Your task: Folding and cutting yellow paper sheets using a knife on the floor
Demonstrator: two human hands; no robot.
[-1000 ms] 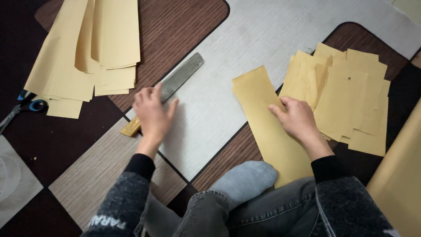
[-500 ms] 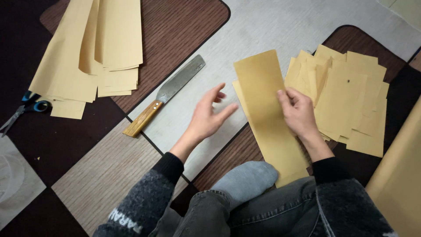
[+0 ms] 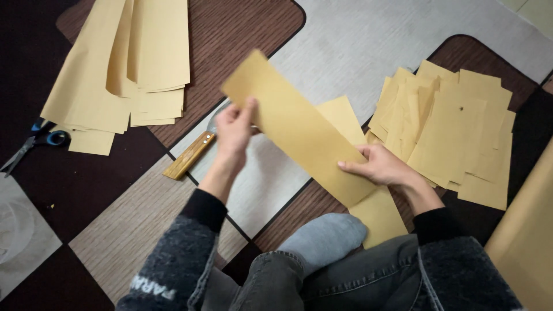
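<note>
Over a patterned floor mat (image 3: pixel 368 46), a long tan paper strip (image 3: pixel 294 124) is held slantwise w/ both hands. Its upper end is pinched by the left hand (image 3: pixel 233 129), fingers closed narrowly on the edge; its lower end is gripped by the right hand (image 3: pixel 377 167), thumb on top, fingers beneath. A second tan sheet (image 3: pixel 377 216) is seen lying under the strip, by a grey-socked foot (image 3: pixel 322 239). A wooden-handled knife (image 3: pixel 190 155) is partly hidden behind the left hand. Paper stacks are laid top left (image 3: pixel 124 75) & right (image 3: pixel 455 126). Blue-handled scissors (image 3: pixel 34 141) are seen at far left.
</note>
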